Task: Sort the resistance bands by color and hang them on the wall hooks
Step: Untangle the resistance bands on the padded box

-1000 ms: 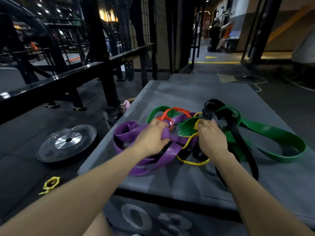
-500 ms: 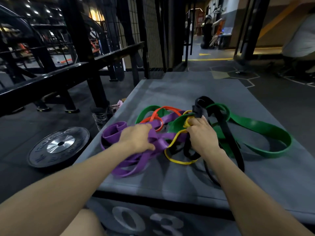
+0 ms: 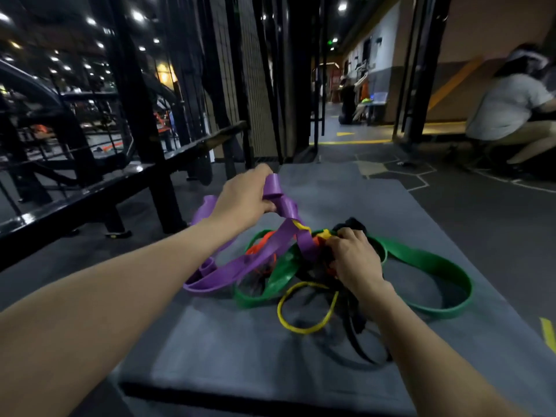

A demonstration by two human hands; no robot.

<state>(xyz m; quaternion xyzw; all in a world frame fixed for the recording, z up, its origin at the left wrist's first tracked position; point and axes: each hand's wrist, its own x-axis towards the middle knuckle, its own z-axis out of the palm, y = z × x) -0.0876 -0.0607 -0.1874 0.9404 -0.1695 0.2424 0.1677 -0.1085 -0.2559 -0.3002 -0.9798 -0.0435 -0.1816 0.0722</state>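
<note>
A tangle of resistance bands lies on a grey padded box [image 3: 228, 350]. My left hand [image 3: 243, 197] grips the purple band [image 3: 240, 266] and holds its folded end raised above the pile; the rest trails down to the box top. My right hand [image 3: 352, 260] sits on the middle of the tangle, fingers curled into the black band [image 3: 355, 326] and the yellow band [image 3: 304, 326] there. A wide green band [image 3: 436, 266] loops out to the right. An orange band [image 3: 261, 245] shows under the purple one.
A black steel rack and rail [image 3: 90, 194] run along the left of the box. A person in a white shirt [image 3: 508, 109] sits at the right. Dark rubber floor [image 3: 487, 212] surrounds the box. No wall hooks are in view.
My left hand has lifted the purple band up and away from the pile, pulling it taut. My right hand has stayed pressed on the tangle. The camera has tilted upward.
</note>
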